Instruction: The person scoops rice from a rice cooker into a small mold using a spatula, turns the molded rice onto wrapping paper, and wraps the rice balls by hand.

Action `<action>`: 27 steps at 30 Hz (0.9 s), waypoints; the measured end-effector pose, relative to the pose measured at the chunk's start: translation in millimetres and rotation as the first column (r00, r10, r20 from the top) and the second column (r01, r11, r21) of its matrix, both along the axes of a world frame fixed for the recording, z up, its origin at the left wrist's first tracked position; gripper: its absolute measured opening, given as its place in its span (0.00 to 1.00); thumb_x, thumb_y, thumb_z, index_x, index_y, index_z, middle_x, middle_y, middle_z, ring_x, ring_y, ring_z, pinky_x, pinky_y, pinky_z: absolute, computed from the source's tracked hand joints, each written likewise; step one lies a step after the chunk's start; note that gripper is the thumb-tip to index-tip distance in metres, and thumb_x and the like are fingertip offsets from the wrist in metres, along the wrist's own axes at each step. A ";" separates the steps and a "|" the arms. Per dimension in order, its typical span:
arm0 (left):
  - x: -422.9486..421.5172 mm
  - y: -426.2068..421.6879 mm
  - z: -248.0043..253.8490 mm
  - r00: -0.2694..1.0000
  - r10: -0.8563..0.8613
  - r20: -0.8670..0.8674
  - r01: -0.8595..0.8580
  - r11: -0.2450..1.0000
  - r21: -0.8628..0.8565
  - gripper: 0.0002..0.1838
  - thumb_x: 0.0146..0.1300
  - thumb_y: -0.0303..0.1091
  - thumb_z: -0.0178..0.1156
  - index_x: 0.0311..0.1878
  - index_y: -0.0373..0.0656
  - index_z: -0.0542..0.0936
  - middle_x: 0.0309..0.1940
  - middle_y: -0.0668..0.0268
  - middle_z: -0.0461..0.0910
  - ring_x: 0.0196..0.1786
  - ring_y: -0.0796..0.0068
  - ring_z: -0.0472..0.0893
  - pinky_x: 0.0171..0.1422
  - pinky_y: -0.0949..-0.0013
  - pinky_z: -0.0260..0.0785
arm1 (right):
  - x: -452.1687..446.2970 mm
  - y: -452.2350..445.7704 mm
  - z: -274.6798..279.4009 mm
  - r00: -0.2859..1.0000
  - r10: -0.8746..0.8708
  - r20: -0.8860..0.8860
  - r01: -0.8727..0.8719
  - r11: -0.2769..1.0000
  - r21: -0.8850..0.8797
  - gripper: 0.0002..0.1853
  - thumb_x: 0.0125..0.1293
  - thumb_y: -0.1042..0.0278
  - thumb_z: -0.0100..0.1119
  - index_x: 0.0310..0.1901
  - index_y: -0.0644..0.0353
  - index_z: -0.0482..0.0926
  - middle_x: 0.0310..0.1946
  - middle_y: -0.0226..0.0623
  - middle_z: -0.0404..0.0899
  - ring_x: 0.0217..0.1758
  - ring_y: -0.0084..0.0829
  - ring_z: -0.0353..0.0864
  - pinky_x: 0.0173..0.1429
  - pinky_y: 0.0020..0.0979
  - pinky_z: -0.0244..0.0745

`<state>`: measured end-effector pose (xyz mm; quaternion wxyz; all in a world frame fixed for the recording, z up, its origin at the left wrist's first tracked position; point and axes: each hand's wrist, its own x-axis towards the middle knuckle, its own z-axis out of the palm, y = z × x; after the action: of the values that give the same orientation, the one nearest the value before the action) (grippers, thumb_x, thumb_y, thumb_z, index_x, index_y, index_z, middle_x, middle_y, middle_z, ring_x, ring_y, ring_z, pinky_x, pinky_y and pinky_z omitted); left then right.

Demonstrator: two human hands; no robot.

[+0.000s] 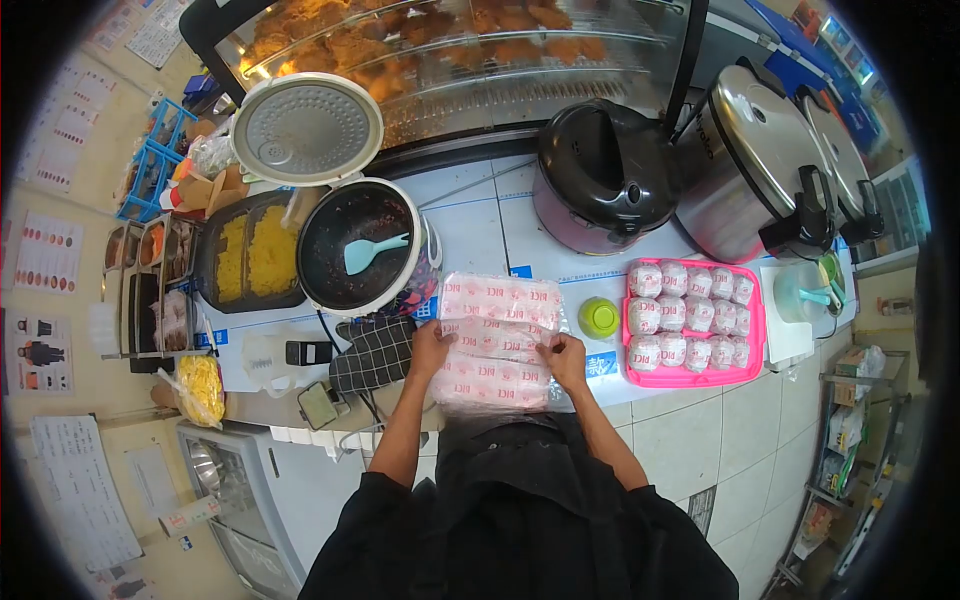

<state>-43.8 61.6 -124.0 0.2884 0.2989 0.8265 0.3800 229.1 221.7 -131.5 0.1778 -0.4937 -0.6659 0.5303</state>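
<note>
Sheets of white wrapping paper [497,385] printed with red "RICE" lettering lie on the counter in front of me. My left hand [432,348] is closed on the left edge of the paper, and my right hand [565,360] pinches its right edge. Beyond my left hand stands an open rice cooker [428,265] with a light-blue rice paddle [372,252] in its dark pot. To the right of my right hand is a small green cup [599,318]. A pink tray [697,378] farther right carries several round paper-wrapped rice portions [672,315].
A closed dark rice cooker [605,190] and large steel pots [755,150] stand at the back right. Behind is a glass display case [480,80] of fried food. On the left are a dark tray [208,265] of yellow food and a checked black cloth [372,358].
</note>
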 end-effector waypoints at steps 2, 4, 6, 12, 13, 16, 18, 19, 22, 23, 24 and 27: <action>4.4 -1.2 -3.3 0.988 -0.062 -0.143 0.045 0.991 -0.122 0.15 0.56 0.24 0.76 0.44 0.32 0.82 0.32 0.58 0.86 0.34 0.64 0.85 0.43 0.63 0.76 | -5.5 -1.4 12.1 1.000 0.009 0.005 -0.009 0.997 0.080 0.14 0.56 0.69 0.78 0.30 0.66 0.81 0.23 0.43 0.81 0.27 0.36 0.79 0.37 0.39 0.75; 16.8 -0.2 -9.7 0.964 0.056 -0.260 -0.034 0.996 0.087 0.22 0.56 0.24 0.76 0.51 0.33 0.76 0.41 0.52 0.82 0.42 0.52 0.84 0.48 0.60 0.74 | -11.7 -5.2 28.7 0.994 0.001 0.106 -0.003 1.000 0.011 0.15 0.58 0.71 0.78 0.40 0.68 0.81 0.36 0.45 0.83 0.38 0.38 0.83 0.43 0.37 0.77; 31.5 8.7 24.3 0.929 0.011 -0.371 -0.031 0.998 -0.049 0.30 0.55 0.22 0.73 0.60 0.35 0.72 0.53 0.50 0.78 0.53 0.50 0.81 0.58 0.57 0.71 | -21.5 -12.8 38.4 0.994 -0.032 0.106 0.008 0.975 0.222 0.16 0.58 0.73 0.76 0.45 0.66 0.80 0.44 0.48 0.81 0.46 0.42 0.81 0.49 0.39 0.76; 31.3 7.3 23.2 0.540 -0.518 -0.664 0.617 0.780 -0.107 0.17 0.57 0.20 0.61 0.51 0.39 0.80 0.53 0.53 0.79 0.59 0.51 0.78 0.66 0.52 0.68 | -21.5 -7.2 38.0 0.872 0.366 0.326 -0.486 0.562 0.669 0.25 0.55 0.77 0.66 0.58 0.61 0.79 0.57 0.45 0.75 0.65 0.45 0.71 0.66 0.44 0.65; 29.1 4.6 21.9 0.536 -0.519 -0.666 0.621 0.777 -0.106 0.17 0.57 0.20 0.61 0.51 0.39 0.80 0.53 0.53 0.79 0.59 0.51 0.78 0.66 0.52 0.68 | -21.0 -7.1 33.8 0.814 0.432 0.389 -0.576 0.513 0.636 0.25 0.55 0.77 0.65 0.58 0.61 0.79 0.57 0.43 0.76 0.65 0.45 0.72 0.66 0.43 0.66; 27.0 -1.4 23.9 0.546 -0.574 -0.610 0.649 0.751 -0.125 0.18 0.58 0.23 0.62 0.54 0.38 0.80 0.53 0.55 0.80 0.61 0.52 0.78 0.70 0.51 0.67 | -13.8 -4.3 20.3 0.740 0.501 0.449 -0.669 0.477 0.570 0.25 0.55 0.76 0.62 0.58 0.60 0.80 0.56 0.41 0.77 0.65 0.43 0.73 0.66 0.43 0.66; 35.9 -4.9 39.3 0.563 -0.555 -0.612 0.636 0.764 -0.108 0.19 0.61 0.27 0.63 0.56 0.38 0.80 0.54 0.56 0.80 0.62 0.53 0.78 0.74 0.51 0.65 | -5.8 -4.7 8.0 0.730 0.542 0.418 -0.657 0.385 0.648 0.23 0.59 0.74 0.61 0.58 0.61 0.80 0.57 0.41 0.78 0.63 0.43 0.74 0.65 0.43 0.67; 37.0 -6.3 42.0 0.565 -0.557 -0.609 0.636 0.764 -0.109 0.19 0.61 0.27 0.63 0.56 0.38 0.80 0.54 0.56 0.80 0.62 0.53 0.78 0.74 0.51 0.65 | -5.8 -5.6 10.7 0.728 0.544 0.417 -0.658 0.387 0.646 0.23 0.59 0.74 0.61 0.58 0.61 0.80 0.57 0.41 0.78 0.63 0.43 0.74 0.65 0.43 0.67; 37.9 -7.1 45.1 0.542 -0.570 -0.617 0.644 0.754 -0.131 0.19 0.62 0.34 0.66 0.54 0.37 0.81 0.54 0.57 0.80 0.64 0.54 0.77 0.75 0.52 0.65 | -4.3 -11.9 27.3 0.719 0.515 0.467 -0.667 0.320 0.673 0.21 0.62 0.71 0.60 0.58 0.62 0.80 0.58 0.41 0.78 0.63 0.42 0.74 0.63 0.45 0.68; 36.3 -5.8 40.6 0.518 -0.603 -0.607 0.649 0.739 -0.180 0.20 0.63 0.37 0.67 0.55 0.37 0.81 0.55 0.56 0.80 0.63 0.54 0.77 0.76 0.52 0.64 | -7.0 -16.2 43.2 0.718 0.497 0.487 -0.679 0.344 0.649 0.20 0.63 0.70 0.60 0.57 0.62 0.81 0.57 0.42 0.78 0.62 0.42 0.74 0.63 0.46 0.67; 35.7 -5.1 36.4 0.493 -0.635 -0.594 0.654 0.721 -0.228 0.21 0.64 0.39 0.68 0.56 0.37 0.82 0.55 0.55 0.80 0.63 0.53 0.78 0.77 0.52 0.63 | -8.3 -18.6 52.4 0.716 0.480 0.508 -0.689 0.367 0.624 0.19 0.64 0.68 0.61 0.56 0.62 0.81 0.57 0.42 0.78 0.62 0.41 0.74 0.64 0.47 0.67; 35.9 -5.4 22.0 0.360 -0.630 -0.688 0.639 0.704 -0.310 0.21 0.65 0.41 0.68 0.55 0.37 0.82 0.57 0.55 0.79 0.64 0.55 0.77 0.79 0.51 0.62 | -12.0 -18.0 32.2 0.707 0.478 0.520 -0.697 0.347 0.628 0.17 0.64 0.66 0.61 0.53 0.60 0.82 0.55 0.40 0.77 0.61 0.40 0.74 0.64 0.49 0.66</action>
<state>-8.0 56.2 -102.0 0.0399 0.7236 0.6840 0.0829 217.1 203.7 -99.3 0.0883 -0.1465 -0.9754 0.1393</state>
